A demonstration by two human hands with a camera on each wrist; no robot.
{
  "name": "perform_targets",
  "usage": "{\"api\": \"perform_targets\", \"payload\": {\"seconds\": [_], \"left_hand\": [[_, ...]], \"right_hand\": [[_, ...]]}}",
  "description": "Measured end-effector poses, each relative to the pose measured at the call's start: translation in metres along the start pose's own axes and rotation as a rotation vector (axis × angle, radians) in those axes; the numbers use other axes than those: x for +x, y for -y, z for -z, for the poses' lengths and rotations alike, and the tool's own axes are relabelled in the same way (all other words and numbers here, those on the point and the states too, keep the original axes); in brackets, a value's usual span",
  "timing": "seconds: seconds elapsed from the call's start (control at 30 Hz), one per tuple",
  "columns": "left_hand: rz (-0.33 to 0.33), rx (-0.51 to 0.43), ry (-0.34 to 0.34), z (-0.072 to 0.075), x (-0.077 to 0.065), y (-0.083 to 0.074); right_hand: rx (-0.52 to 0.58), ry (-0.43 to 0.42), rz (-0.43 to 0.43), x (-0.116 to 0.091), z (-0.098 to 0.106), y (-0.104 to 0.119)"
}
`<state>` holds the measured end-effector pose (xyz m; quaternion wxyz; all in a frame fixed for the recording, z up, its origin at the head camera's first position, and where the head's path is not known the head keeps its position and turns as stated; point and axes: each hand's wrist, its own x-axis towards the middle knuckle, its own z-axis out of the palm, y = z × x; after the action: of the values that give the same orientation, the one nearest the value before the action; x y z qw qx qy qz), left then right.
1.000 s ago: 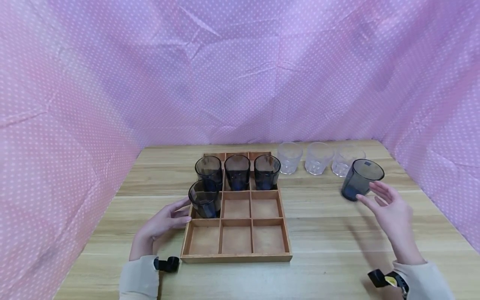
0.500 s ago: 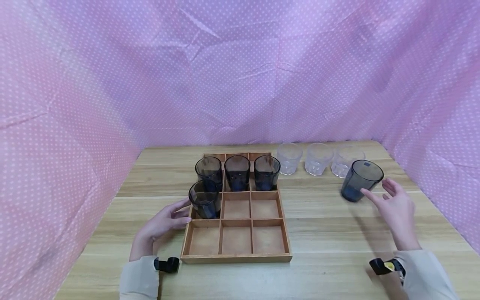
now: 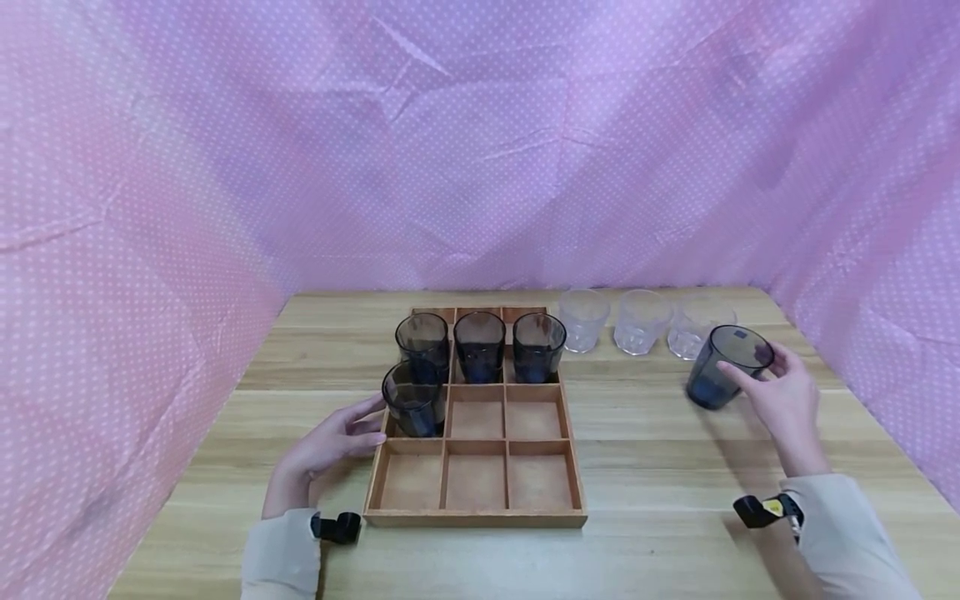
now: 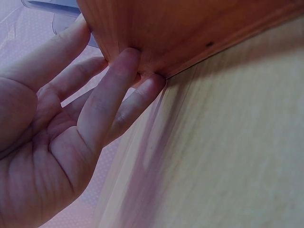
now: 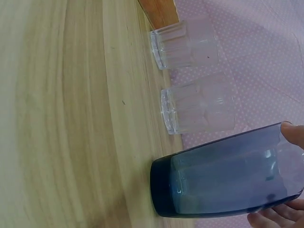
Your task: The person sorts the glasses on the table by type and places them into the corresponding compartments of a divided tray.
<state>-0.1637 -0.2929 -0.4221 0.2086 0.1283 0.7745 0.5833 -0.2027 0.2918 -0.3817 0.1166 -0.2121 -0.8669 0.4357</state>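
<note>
At the right of the table, a dark tinted drinking glass (image 3: pixel 716 379) is upright, and my right hand (image 3: pixel 787 404) grips it near the rim. The thumb lies on one side of that glass and the fingers on the other, as the right wrist view shows. My left hand (image 3: pixel 330 446) touches the left side wall of a wooden divided tray (image 3: pixel 475 520) with its fingertips, fingers fairly straight. Several dark glasses stand in the tray: three across one row, and another dark glass (image 3: pixel 415 408) in the left compartment nearer me, beside the left hand.
Three clear glasses (image 3: pixel 636 325) stand in a row behind the dark glass, to the right of the tray. A pink dotted cloth (image 3: pixel 480 167) hangs at the back and sides of the wooden table (image 3: pixel 637 500).
My right hand has closed in around the dark glass from its right side, thumb and fingers now on it. The left hand stays at the tray. The head view has shifted slightly.
</note>
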Motion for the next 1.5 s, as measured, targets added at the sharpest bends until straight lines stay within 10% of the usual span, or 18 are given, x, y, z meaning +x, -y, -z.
{"api": "perform_targets", "payload": {"seconds": [0.57,1.5], "left_hand": [[0.007,-0.002,-0.005,0.000,0.002,0.001],[-0.002,-0.008,-0.010,0.000,0.001,0.002]], "right_hand": [[0.029,-0.049,0.006,-0.019,-0.002,0.008],[0.250,0.318,0.342,-0.096,-0.038,0.092]]}}
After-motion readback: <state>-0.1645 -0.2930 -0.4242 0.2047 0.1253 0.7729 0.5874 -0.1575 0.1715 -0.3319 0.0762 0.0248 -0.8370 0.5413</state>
